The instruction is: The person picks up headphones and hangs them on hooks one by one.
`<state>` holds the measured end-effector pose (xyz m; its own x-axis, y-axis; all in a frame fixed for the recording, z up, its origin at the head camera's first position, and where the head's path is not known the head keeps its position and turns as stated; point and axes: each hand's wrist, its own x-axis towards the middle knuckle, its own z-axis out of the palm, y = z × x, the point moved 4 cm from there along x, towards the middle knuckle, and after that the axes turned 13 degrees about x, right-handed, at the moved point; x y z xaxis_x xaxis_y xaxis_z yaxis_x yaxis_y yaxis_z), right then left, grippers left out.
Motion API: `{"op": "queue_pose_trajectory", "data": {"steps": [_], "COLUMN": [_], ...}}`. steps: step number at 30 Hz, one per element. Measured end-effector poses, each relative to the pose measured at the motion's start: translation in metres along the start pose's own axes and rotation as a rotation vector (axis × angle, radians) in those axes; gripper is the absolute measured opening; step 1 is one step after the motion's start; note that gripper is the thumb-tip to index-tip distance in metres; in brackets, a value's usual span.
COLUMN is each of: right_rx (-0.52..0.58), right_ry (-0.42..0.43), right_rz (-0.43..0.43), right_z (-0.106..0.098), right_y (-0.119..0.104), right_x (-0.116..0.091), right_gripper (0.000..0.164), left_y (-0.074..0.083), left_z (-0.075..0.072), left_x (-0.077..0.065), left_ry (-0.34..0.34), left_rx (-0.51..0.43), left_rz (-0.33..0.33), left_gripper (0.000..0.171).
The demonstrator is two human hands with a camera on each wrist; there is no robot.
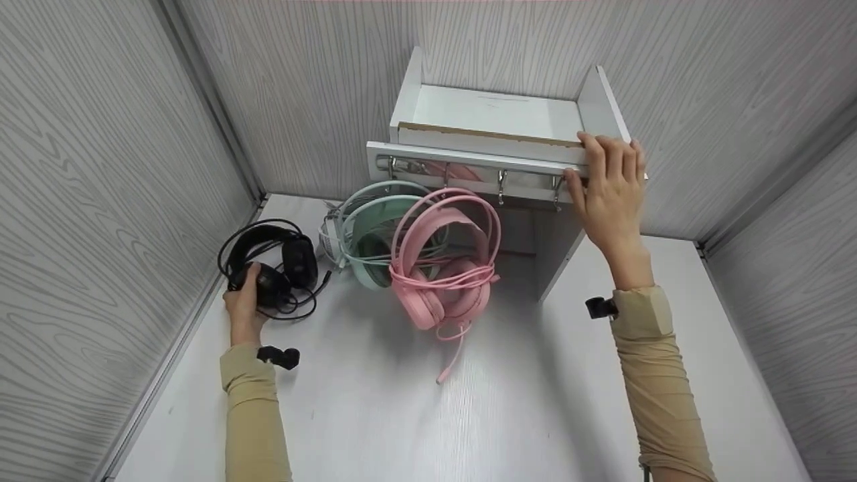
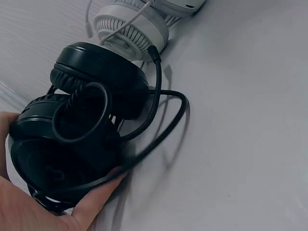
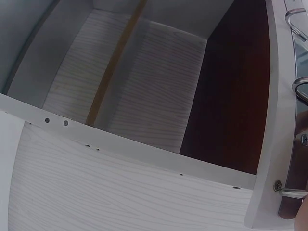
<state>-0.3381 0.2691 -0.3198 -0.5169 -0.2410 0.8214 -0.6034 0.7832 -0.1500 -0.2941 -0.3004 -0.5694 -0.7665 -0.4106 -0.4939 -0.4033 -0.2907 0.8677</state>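
Observation:
At the left in the head view, my left hand (image 1: 242, 304) grips a black headset (image 1: 271, 284) by one ear cup. Its thumb lies over the cup. The left wrist view shows the headset (image 2: 91, 82) close, with its microphone boom and cable looping out to the right. My right hand (image 1: 612, 191) holds the right front end of a white shelf unit (image 1: 495, 140), fingers over the top edge and thumb by the hook rail (image 1: 469, 161). A pink headset (image 1: 442, 268) and a green headset (image 1: 375, 241) hang from the rail, cables wound round them.
A white headset (image 2: 132, 31) stands beside the black one, mostly hidden behind the green one in the head view. Bare metal hooks (image 1: 501, 187) show on the rail's right half. Wood-grain panels (image 1: 107, 167) enclose the white table (image 1: 375, 415).

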Motion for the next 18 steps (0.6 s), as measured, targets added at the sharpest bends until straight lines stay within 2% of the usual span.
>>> {"op": "queue_pose_trajectory", "data": {"steps": [3,10,16,18], "right_rx": [-0.003,-0.005,-0.004,-0.006], "right_ry": [-0.001,-0.015,-0.015,-0.015], "right_rz": [0.005,0.012,0.013,0.011], "right_z": [0.0,-0.001,-0.001,-0.001], "right_y": [0.001,0.001,0.0,-0.001], "right_x": [0.0,0.0,-0.001,-0.001], "right_gripper": [0.051,0.051,0.05,0.05], "left_y": [-0.001,-0.004,-0.004,-0.005], "left_z": [-0.001,-0.002,-0.003,-0.003], "left_x": [0.0,0.0,-0.007,-0.01], "left_ry": [0.014,-0.009,0.067,0.082], "left_rx": [-0.001,0.003,-0.02,-0.058], "left_rz": [0.004,0.044,0.137,0.159], "left_gripper": [0.089,0.09,0.073,0.068]}}
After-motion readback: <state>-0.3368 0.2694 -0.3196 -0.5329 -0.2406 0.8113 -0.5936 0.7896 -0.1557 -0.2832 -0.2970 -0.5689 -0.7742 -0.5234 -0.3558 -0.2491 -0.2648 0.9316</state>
